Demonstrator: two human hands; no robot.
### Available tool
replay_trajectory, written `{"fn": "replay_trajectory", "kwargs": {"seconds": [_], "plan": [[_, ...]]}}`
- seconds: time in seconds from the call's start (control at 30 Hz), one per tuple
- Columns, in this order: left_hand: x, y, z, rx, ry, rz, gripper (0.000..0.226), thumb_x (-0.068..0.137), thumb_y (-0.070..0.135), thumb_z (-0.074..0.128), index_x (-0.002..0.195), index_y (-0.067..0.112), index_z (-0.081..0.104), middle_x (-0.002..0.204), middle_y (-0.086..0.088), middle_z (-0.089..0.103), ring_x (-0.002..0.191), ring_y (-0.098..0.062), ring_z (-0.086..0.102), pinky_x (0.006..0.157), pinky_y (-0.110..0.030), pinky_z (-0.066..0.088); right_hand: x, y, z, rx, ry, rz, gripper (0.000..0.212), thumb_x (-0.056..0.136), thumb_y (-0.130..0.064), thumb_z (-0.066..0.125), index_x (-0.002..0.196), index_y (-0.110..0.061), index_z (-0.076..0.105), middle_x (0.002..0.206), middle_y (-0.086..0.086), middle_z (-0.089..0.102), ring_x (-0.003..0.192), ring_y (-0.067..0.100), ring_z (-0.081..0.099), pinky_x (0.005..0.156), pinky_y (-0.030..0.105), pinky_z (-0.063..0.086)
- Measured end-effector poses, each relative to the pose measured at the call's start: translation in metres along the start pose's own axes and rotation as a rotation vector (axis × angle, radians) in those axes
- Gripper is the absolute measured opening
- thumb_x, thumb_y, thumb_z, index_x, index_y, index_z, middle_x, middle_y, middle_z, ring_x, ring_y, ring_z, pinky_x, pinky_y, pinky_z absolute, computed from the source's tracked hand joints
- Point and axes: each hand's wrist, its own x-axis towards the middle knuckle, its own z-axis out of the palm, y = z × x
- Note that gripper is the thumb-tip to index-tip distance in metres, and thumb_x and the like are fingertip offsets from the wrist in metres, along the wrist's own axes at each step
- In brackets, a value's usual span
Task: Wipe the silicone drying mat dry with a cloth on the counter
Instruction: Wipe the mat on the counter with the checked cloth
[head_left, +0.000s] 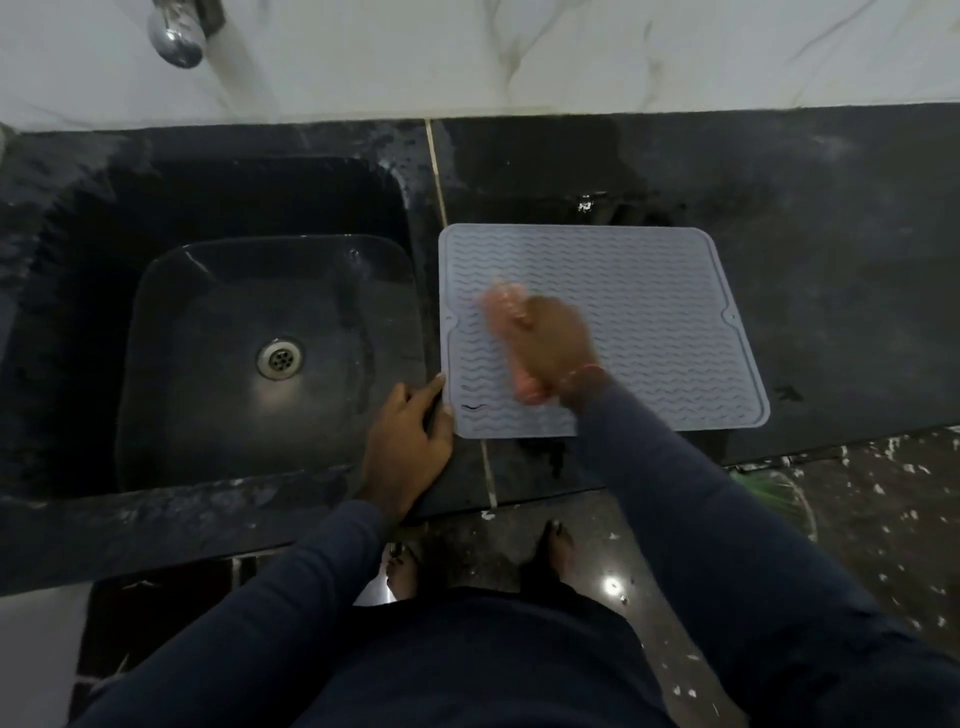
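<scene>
While the wiping was under way, the deep black stone sink (218, 332) with its round metal drain lay off to the far side of the left hand (408, 441), and a chrome tap (176, 31) hung above and beyond it. That left hand rested on the dark polished stone counter (831, 260), fingers loosely spread, its fingertips pressing the near left corner of the pale grey, wave-ribbed rectangular silicone drying mat (649, 291) to pin it in place. The mat lay flat on the counter, stretching away from that hand to the right and well past the other one.

Just right of the left hand, the right hand (556, 348) sat on the left half of the mat, fingers curled down around a crumpled pinkish cloth (506, 306) and pressing it onto the ribs. Motion blur smeared both hand and cloth, so the grip looked like a closed clutch rather than a pinch, though that was hard to confirm.

The step in hand appeared to be the wiping stroke itself, with only the area around the right hand being covered. A small dark mark (472, 407) sat between the two hands near the mat's front edge. Next, the cloth would probably need to travel rightward, away from both hands, across the untouched far half, with the left hand holding the corner down so the mat did not slide.
</scene>
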Motion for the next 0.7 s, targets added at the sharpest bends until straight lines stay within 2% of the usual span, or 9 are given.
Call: {"fn": "replay_trajectory", "kwargs": {"seconds": [0.07,0.13,0.23,0.33,0.43,0.47,0.53,0.63,0.7], "plan": [[-0.001,0.003,-0.001,-0.007,-0.001,-0.024,0.043,0.093,0.031,0.058,0.134,0.019,0.056,0.098,0.0,0.053,0.085,-0.015,0.055,0.076,-0.024,0.042,0.006,0.036,-0.024,-0.051,0.129,0.191,0.058,0.094,-0.063,0.043,0.102,-0.011,0.068,0.099,0.014,0.07,0.094,0.034,0.064,0.077,0.035,0.045],[-0.001,0.006,-0.002,-0.006,-0.01,-0.03,0.043,0.093,0.034,0.056,0.135,0.022,0.055,0.1,-0.001,0.054,0.087,-0.018,0.057,0.077,-0.026,0.044,0.005,0.041,-0.025,-0.079,0.144,0.272,0.052,0.098,-0.056,0.041,0.114,-0.013,0.066,0.113,0.013,0.068,0.105,0.032,0.062,0.086,0.035,0.045],[0.0,0.006,-0.003,0.009,-0.025,-0.045,0.043,0.093,0.034,0.056,0.134,0.022,0.055,0.101,-0.003,0.054,0.09,-0.021,0.058,0.081,-0.032,0.048,-0.008,-0.01,0.011,-0.013,0.074,0.011,0.037,0.104,-0.033,0.037,0.131,-0.019,0.058,0.132,0.001,0.061,0.121,0.019,0.055,0.101,0.029,0.039],[0.0,0.004,-0.004,0.043,-0.046,-0.008,0.044,0.092,0.042,0.049,0.13,0.021,0.057,0.1,-0.006,0.054,0.094,-0.024,0.058,0.08,-0.029,0.044,-0.029,-0.054,0.043,-0.075,-0.078,-0.225,0.043,0.097,-0.006,0.044,0.138,-0.012,0.052,0.14,0.005,0.053,0.128,0.02,0.049,0.105,0.026,0.034],[-0.001,0.004,-0.004,0.038,-0.037,-0.006,0.046,0.092,0.044,0.052,0.131,0.02,0.057,0.102,-0.004,0.054,0.095,-0.019,0.057,0.078,-0.024,0.04,-0.023,-0.045,0.023,-0.013,-0.116,-0.175,0.027,0.099,-0.025,0.049,0.116,-0.014,0.067,0.115,0.009,0.068,0.105,0.025,0.062,0.084,0.027,0.042],[-0.002,0.005,-0.004,0.035,-0.031,-0.014,0.046,0.093,0.041,0.055,0.134,0.021,0.056,0.102,-0.003,0.053,0.093,-0.018,0.056,0.078,-0.022,0.04,-0.019,-0.032,0.01,0.017,-0.104,-0.145,0.034,0.1,-0.039,0.048,0.105,-0.015,0.071,0.104,0.008,0.071,0.095,0.024,0.065,0.079,0.026,0.043],[-0.002,0.006,-0.005,0.025,-0.027,-0.025,0.046,0.093,0.037,0.058,0.135,0.021,0.054,0.103,-0.003,0.053,0.092,-0.019,0.057,0.078,-0.022,0.039,-0.009,0.013,-0.024,0.008,0.015,0.034,0.055,0.093,-0.063,0.046,0.091,-0.015,0.071,0.087,0.009,0.072,0.081,0.026,0.067,0.072,0.033,0.05],[-0.002,0.006,-0.004,0.001,-0.027,-0.037,0.045,0.092,0.035,0.058,0.134,0.02,0.055,0.103,-0.005,0.053,0.094,-0.021,0.057,0.08,-0.024,0.04,-0.021,0.078,-0.064,-0.116,0.173,0.341,0.06,0.091,-0.067,0.046,0.104,-0.012,0.068,0.099,0.016,0.07,0.091,0.036,0.066,0.079,0.04,0.052],[0.0,0.006,-0.003,-0.007,-0.026,-0.036,0.045,0.092,0.034,0.057,0.134,0.02,0.056,0.1,-0.004,0.052,0.093,-0.022,0.056,0.08,-0.027,0.043,-0.034,0.083,-0.055,-0.155,0.175,0.409,0.057,0.096,-0.059,0.041,0.117,-0.011,0.064,0.113,0.019,0.066,0.104,0.038,0.062,0.088,0.039,0.047]]}}
